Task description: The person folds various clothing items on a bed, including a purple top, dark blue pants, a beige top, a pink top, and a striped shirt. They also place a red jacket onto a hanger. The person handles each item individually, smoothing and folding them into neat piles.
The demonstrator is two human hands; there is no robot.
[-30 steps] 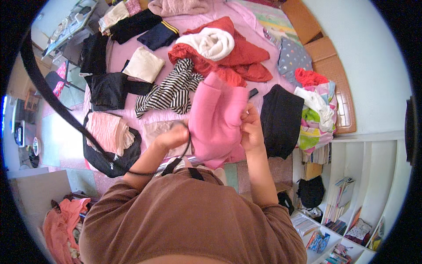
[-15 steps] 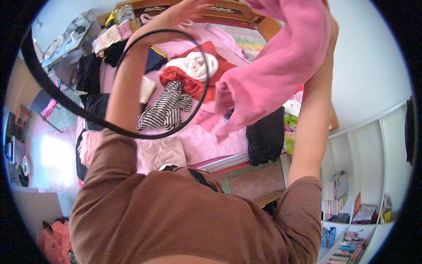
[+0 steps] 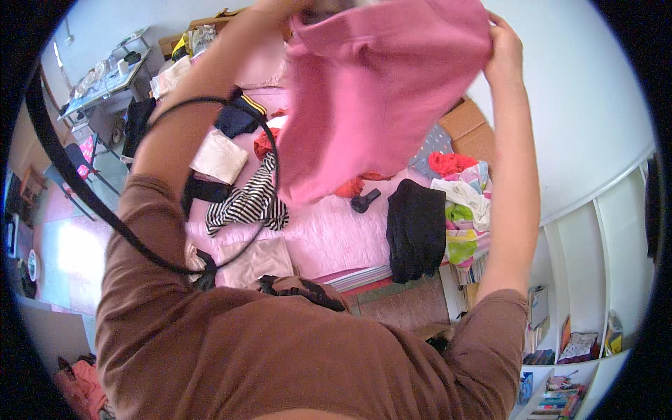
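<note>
Plainly, a black cord [image 3: 82,192] is hanging closest to the camera, its loop crossing the view of the left forearm [image 3: 203,73]. Whether it is touching the skin, I cannot tell; a wide sweep of that arm could be snagging it. The pink garment [image 3: 392,98] is hanging between the left hand [image 3: 285,5] and the right hand [image 3: 505,52], above the bed [image 3: 329,241], and is hiding much of what is lying behind it. Should one grip be slipping, the cloth would be sagging on that side; should it be dipping, its loose lower corner could be dragging the striped garment [image 3: 248,201] or the red cloth [image 3: 348,187].

Both arms are reaching up and forward from brown sleeves [image 3: 490,329], the left forearm slanting inward, the right forearm [image 3: 518,182] standing nearly upright. The right hand is gripping the garment's right edge, its fingers closing on the fabric. The left hand is sitting at the top of the view, blurred and partly cut off, so I cannot tell how its fingers are holding.

Below, a beige folded cloth [image 3: 257,260] is lying near the bed's front edge, with a black folded garment [image 3: 416,231] resting well to its right. Farther back, a cream folded cloth [image 3: 220,155] is lying, and a navy garment [image 3: 234,119] with yellow stripes is resting beyond it.
</note>
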